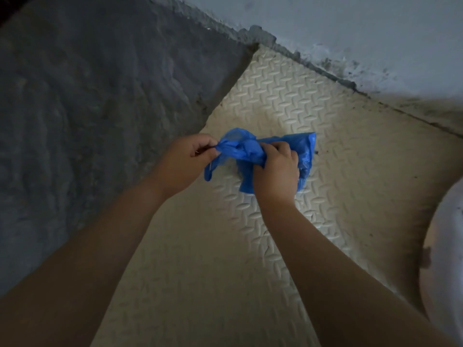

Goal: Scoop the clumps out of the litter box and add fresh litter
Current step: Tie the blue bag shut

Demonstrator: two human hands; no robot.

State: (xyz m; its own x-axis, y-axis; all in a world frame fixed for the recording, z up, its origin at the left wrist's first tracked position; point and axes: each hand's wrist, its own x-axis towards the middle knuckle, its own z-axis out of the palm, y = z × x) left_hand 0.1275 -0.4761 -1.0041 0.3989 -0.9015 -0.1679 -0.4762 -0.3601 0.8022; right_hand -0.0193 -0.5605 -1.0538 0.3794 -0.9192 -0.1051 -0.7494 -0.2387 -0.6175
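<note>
Beside the rough grey floor, my left grip pinches 1 crumpled end of the blue plastic bag. My right grip is clamped round its bunched middle, over the cream textured mat, with a white rounded shape at the far right.

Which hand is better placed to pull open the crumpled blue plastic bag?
Probably the left hand: it pinches a free edge of the blue plastic bag, while the right hand grips its bunched middle.
</note>
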